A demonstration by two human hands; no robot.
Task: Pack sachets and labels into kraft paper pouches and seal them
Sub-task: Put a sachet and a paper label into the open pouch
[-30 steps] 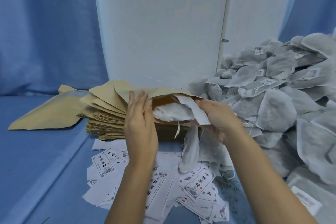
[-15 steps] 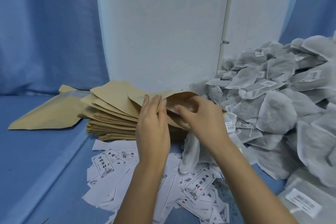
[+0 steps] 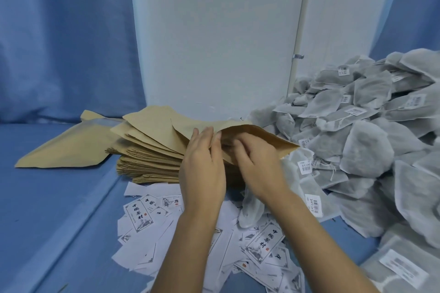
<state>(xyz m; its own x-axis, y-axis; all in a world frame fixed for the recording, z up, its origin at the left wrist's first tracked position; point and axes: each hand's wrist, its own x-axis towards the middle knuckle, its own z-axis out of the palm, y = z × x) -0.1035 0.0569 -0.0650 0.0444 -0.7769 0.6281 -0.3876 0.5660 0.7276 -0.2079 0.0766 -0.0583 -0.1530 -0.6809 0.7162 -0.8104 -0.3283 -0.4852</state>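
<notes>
A kraft pouch (image 3: 266, 137) lies on top of the pouch stack (image 3: 147, 157) with its mouth lifted open toward me. My left hand (image 3: 202, 169) has straight fingers against the left edge of the mouth; its thumb is hidden. The curled fingers of my right hand (image 3: 257, 164) reach into the mouth, and the sachet they pushed in is hidden inside. A big heap of grey-white sachets (image 3: 364, 150) fills the right side. Printed paper labels (image 3: 264, 242) are scattered on the blue surface under my forearms.
One flat kraft pouch (image 3: 64, 150) lies apart to the left of the stack. A white panel (image 3: 214, 43) stands right behind the stack, with blue curtain on both sides. A loose sachet (image 3: 250, 209) hangs under my right wrist.
My right hand has pushed the white sachet out of sight into the pouch. Both hands and the pouch mouth have shifted to the right.
</notes>
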